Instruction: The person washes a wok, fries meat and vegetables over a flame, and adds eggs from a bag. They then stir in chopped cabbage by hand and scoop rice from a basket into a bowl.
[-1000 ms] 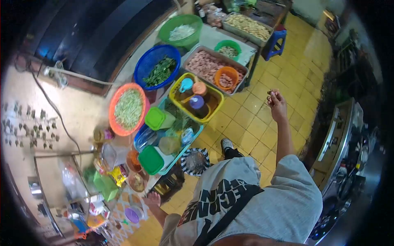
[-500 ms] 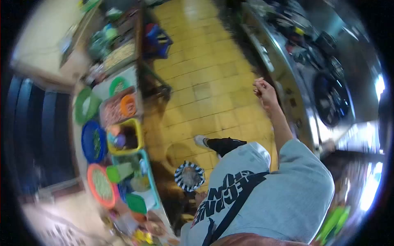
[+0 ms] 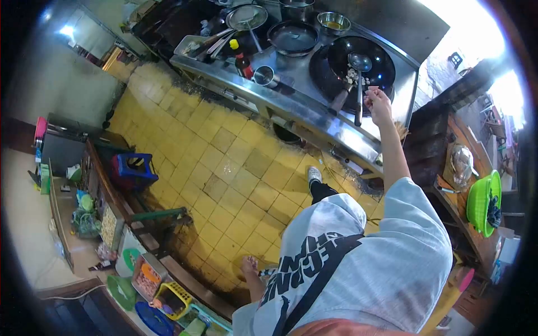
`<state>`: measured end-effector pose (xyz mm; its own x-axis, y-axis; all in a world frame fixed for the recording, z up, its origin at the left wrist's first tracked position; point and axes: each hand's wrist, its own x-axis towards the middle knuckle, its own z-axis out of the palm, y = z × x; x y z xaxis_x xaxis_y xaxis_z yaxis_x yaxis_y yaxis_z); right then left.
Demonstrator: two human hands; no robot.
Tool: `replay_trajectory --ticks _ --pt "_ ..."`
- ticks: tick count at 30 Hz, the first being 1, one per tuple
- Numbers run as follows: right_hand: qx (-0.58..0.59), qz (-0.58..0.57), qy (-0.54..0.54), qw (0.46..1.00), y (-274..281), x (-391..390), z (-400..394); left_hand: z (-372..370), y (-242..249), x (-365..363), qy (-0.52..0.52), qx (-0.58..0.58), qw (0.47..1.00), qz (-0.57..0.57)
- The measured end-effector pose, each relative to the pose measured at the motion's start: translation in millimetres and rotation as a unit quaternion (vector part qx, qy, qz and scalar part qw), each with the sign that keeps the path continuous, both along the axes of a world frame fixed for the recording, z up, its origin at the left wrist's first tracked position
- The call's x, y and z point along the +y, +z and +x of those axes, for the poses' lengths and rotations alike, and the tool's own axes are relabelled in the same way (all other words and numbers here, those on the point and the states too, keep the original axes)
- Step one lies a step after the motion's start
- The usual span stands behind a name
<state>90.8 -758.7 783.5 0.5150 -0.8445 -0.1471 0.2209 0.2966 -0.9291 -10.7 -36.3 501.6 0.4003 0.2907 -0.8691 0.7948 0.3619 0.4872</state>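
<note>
Ladle lies in the black wok, bowl end away from the person, long axis running front-to-back, hndl out over the near rim toward the person. 2nd dark hndl sits just left of it, slanting down-left; its far end is lost among food, so can't tell what tool it is. Wok's on the steel counter, w/ pale chopped bits in it near the ladle bowl.

R hand is over the wok's near-right edge, just beside the ladle hndl. Fingers bunched; something pale at the tips, too small to tell if pinched. L hand hangs low above the floor; too blurred to tell if its fingers are spread or together.

Steel bowl behind the wok: yellowish liquid. Frying pan and metal cup stand left of the wok, w/ a yellow-capped bottle by the cup. Lower left: tray w/ pinkish pieces + orange bowl; next to it a yellow basket, contents hard to make out. Right: green basket w/ black plastic.
</note>
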Motion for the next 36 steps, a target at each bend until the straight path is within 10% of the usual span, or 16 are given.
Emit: replay_trajectory --ticks 2,6,14,16,19,21,23,28,31,32,34,36 --pt "-0.03 0.016 -0.008 0.999 -19 -47 20 23 -8 -8 -0.092 -0.12 0.944 -0.293" --pt "0.036 0.05 -0.057 0.996 -33 -98 58 89 18 -128 0.028 -0.032 0.995 -0.086" --pt "0.136 -0.043 0.0 0.99 -80 -138 68 251 95 -323 -0.321 -0.161 0.932 -0.047" --pt "0.34 -0.276 0.092 0.894 -110 -141 49 290 107 -352 -0.359 -0.175 0.916 -0.044" --pt "0.537 -0.297 0.127 0.779 -82 -51 15 348 112 -384 -0.403 -0.198 0.892 -0.054" --pt "0.561 -0.269 0.087 0.778 -72 -22 2 386 128 -407 -0.423 -0.24 0.874 -0.02" --pt "0.243 0.279 0.076 0.926 -47 -13 -3 424 127 -427 -0.457 -0.26 0.85 -0.023" --pt "0.398 0.059 0.031 0.915 1 -6 -30 521 82 -461 -0.517 -0.404 0.755 0.018" --pt "0.478 -0.098 0.054 0.871 33 7 -64 540 115 -494 -0.586 -0.555 0.525 0.271" --pt "0.504 -0.137 0.064 0.85 56 14 -70 532 141 -507 -0.581 -0.484 0.648 0.096" --pt "0.521 -0.122 0.026 0.845 59 24 -85 545 127 -514 -0.61 -0.551 0.542 0.174" --pt "0.526 -0.254 0.066 0.809 50 29 -97 536 156 -524 -0.664 -0.47 0.574 0.095"
